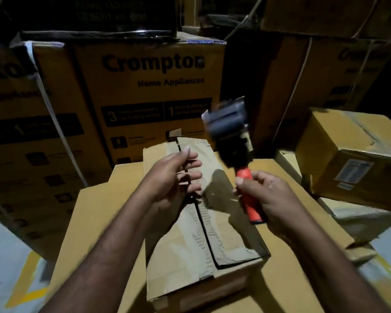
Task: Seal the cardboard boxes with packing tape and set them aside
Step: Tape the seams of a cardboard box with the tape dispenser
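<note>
Cardboard on all sides, dim light, motion blur on the tool. Head view: the small box (pixel 176 256) lies lengthwise on top of a large flat carton (pixel 95 211), about midway between that carton's left and right edges, with its far end close to the carton's far edge. Both top flaps are folded down, but the centre seam (pixel 207 236) gapes dark along its length. I see no fresh strip across it, only wrinkled old tape residue. The right hand (pixel 269 199) has its fingers wrapped round the orange-red handle (pixel 253 212) of the tape dispenser (pixel 230 134), whose head is raised clear of the box above its far right corner. The left hand (pixel 174 177) hovers over the far half of the lid, fingers loose and spread, grasping nothing I can make out; blur hides any tape end. Judgement: the step in hand is starting the strip. To do it well, the free hand should press the flaps level so the seam closes. The dispenser should land just over the far end wall so the tape laps the edge. One steady pull along the seam toward the near end should follow, roller flat, with the cut below the near edge. Risks: flaps springing up, tape wandering off the seam. A Crompton carton (pixel 149 91) stands behind; a labelled box (pixel 339 136) sits beyond the large carton's right edge.
</note>
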`<state>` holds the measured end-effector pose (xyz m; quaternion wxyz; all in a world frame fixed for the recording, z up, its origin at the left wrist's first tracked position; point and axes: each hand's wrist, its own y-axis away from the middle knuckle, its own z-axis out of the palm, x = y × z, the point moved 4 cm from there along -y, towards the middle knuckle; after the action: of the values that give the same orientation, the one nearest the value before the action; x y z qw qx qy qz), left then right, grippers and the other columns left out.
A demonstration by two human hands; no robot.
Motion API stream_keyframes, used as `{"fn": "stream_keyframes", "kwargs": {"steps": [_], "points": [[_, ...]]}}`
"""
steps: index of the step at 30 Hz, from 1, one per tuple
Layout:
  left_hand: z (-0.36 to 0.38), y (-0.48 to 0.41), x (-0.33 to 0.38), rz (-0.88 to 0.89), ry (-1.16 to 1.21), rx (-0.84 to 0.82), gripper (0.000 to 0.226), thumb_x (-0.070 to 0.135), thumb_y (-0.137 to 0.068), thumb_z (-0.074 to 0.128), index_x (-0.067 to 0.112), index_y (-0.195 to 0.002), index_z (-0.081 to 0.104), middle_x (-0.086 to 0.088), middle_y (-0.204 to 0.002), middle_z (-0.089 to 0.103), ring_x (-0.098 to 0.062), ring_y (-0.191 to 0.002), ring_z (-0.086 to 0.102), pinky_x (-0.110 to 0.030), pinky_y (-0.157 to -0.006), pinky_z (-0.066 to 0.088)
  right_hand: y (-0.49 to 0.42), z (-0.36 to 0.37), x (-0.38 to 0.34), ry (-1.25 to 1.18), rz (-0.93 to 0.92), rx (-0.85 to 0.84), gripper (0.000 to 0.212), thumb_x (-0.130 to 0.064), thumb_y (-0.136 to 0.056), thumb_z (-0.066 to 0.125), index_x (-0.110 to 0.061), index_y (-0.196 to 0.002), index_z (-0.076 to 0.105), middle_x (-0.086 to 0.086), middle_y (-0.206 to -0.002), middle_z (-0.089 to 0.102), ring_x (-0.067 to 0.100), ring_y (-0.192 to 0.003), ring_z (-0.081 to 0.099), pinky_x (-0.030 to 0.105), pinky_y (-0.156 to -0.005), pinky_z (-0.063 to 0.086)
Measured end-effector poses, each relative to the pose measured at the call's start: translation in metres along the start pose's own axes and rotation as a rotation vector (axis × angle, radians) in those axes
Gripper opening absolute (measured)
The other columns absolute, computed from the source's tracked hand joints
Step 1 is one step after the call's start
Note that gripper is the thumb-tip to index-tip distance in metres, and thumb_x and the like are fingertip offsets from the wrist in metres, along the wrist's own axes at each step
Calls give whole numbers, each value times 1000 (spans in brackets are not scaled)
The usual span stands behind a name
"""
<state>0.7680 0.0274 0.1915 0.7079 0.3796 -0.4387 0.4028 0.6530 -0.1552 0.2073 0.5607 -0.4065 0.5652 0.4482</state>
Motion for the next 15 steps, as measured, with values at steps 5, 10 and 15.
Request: {"fn": "stream_keyframes", "kwargs": {"steps": [5, 10, 15], "points": [[-14, -10, 10, -104, 99, -72, 67, 67, -99, 37, 13, -132, 62, -16, -120, 72, -33, -111, 70, -53, -92, 57, -9, 24, 25, 494, -136, 115, 17, -35, -90, 68, -43, -100, 58, -10, -86, 66, 4, -68, 61, 28, -61, 50], [-34, -18, 1, -203, 304, -79, 84, 76, -92, 41, 8, -138, 57, -25, -129, 65, -44, -118, 64, -66, -103, 45, -22, 30, 42, 427, -76, 46, 37, -24, -86, 72, -38, -112, 49, -2, -98, 61, 6, -69, 60, 29, -59, 49], [-50, -14, 11, -340, 196, -120, 66, 54, -85, 68, 8, -133, 58, -27, -127, 65, -48, -111, 66, -65, -79, 55, -27, 32, 37, 393, -93, -68, 49, -18, -83, 75, -41, -112, 44, 2, -104, 61, 29, -82, 68, 48, -69, 57]]}}
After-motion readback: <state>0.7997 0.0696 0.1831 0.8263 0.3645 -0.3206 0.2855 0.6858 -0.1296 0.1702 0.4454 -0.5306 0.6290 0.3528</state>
